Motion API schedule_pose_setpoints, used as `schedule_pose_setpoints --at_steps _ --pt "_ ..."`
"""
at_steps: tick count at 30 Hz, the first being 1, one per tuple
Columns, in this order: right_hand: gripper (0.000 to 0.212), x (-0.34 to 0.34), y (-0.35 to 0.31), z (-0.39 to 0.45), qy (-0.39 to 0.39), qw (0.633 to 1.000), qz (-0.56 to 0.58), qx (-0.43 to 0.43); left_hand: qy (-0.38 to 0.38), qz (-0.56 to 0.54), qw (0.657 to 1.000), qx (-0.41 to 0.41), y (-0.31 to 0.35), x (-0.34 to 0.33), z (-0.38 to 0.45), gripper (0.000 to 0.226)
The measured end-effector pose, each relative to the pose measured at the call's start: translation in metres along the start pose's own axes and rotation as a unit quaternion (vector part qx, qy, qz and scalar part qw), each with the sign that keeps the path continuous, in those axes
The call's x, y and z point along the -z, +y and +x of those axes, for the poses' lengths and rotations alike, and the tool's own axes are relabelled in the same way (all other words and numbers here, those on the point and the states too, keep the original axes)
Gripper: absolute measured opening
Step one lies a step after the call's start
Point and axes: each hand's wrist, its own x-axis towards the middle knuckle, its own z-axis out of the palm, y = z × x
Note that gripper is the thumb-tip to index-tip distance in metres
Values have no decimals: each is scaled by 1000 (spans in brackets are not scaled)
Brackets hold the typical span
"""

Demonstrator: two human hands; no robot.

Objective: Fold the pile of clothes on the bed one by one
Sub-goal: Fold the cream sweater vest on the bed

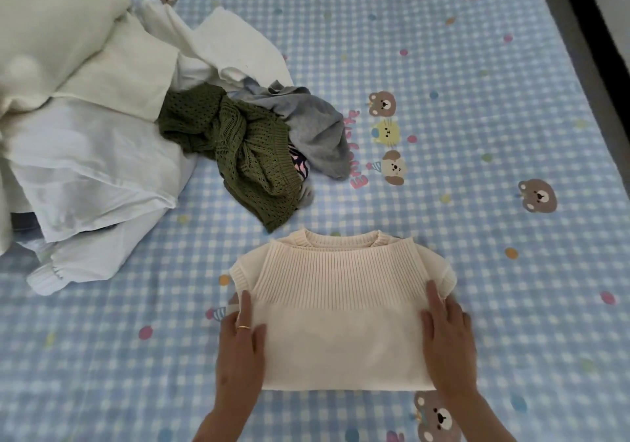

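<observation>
A cream ribbed knit top point(341, 308) lies folded flat on the bed in front of me, neckline pointing away. My left hand point(240, 339) rests on its left edge with fingers straight, a ring on one finger. At the right edge, my right hand point(448, 336) presses down flat in the same way. The pile of unfolded clothes sits at the upper left: a green open-knit garment point(238, 148), a grey garment point(313, 131), and several white pieces point(88, 165).
The bed point(477, 117) is covered with a blue checked sheet printed with cartoon bears. Its right edge runs along a dark strip point(600, 32) at the top right. A cream pillow or blanket point(44, 32) lies at the far left.
</observation>
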Motion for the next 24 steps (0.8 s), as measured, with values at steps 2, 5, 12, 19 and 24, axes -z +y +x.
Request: schedule_pose_setpoints --at_steps 2,5,12,19,24 --pt "58 9 -2 4 1 1000 5 -7 -11 21 1000 -17 11 1 -1 60" --pt "57 25 6 4 -10 1000 -19 6 -37 58 998 3 20 2 -7 54" --pt "55 100 91 -18 -10 996 -77 -40 -101 43 994 -21 87 -48 -75 54" --pt "64 172 242 -23 -11 988 -129 -79 -142 62 986 -59 178 -158 -165 60" --pt "56 153 288 -10 31 984 -174 8 -23 159 976 -149 191 -201 -180 55"
